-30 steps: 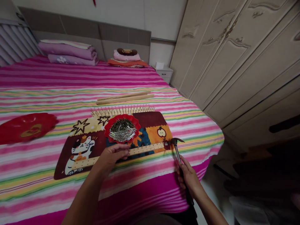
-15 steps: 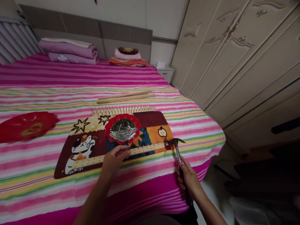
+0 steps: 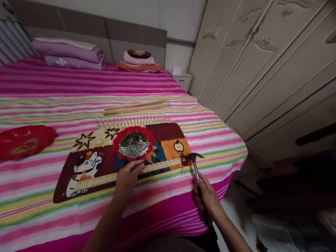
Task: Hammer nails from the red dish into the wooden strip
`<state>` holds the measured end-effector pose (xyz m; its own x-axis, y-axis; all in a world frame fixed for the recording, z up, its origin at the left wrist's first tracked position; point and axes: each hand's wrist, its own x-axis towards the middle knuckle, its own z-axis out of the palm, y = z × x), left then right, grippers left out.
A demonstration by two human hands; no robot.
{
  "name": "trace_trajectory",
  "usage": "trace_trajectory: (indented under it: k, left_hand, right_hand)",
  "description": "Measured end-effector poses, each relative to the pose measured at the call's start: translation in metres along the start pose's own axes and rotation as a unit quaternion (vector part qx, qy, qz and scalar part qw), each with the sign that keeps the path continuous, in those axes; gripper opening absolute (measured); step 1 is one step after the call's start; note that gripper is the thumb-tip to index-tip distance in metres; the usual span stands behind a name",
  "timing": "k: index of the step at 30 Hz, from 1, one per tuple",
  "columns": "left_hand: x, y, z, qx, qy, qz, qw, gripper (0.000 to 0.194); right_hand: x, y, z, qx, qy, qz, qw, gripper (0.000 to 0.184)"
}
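Note:
My right hand grips a claw hammer by its handle. The hammer's head rests close to the right end of a pale wooden strip with rows of small dark holes or marks. Several nails stand along the strip's right part. My left hand is over the middle of this strip, thumb and fingers pinched together; what is between them is too small to tell. Just beyond the fingertips stands a red scalloped bowl full of loose nails. Strip and bowl lie on a patterned mat with a cat drawing.
Behind the mat lies a wooden strip bristling with nails, and beyond it some bare wooden strips. A red plate is at the left on the striped bed. Folded bedding lies by the headboard; a wardrobe stands right.
The whole view has shifted slightly to the left. My left hand's fingertips have moved a little toward the nail bowl. My right hand keeps its hold on the hammer in about the same place.

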<state>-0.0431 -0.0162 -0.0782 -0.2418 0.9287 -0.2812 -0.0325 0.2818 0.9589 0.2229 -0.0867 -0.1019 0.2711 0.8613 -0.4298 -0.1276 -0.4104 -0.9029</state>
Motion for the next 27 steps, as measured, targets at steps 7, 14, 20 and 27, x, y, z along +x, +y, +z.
trace_trajectory:
  k: [7,14,20,27]
  left_hand:
    - [0.0055,-0.0022,0.0033,0.019,0.01,0.015,1.0,0.036]
    - [0.0039,0.002,0.0045,0.031,-0.007,0.017,0.999,0.038]
    - [0.0041,-0.0001,0.0026,0.035,-0.008,0.022,0.999,0.037]
    - [0.0007,0.0038,0.0063,0.08,-0.009,0.033,0.996,0.034]
  right_hand:
    - [-0.0006,-0.0008,0.0,-0.002,-0.001,0.0,1.0,0.055]
    - [-0.0005,-0.0016,-0.0001,-0.006,-0.004,0.001,1.0,0.054]
    - [-0.0024,-0.0044,0.001,-0.008,0.0,-0.001,1.0,0.055]
    - [-0.0027,-0.005,0.0021,-0.014,-0.002,-0.006,1.0,0.054]
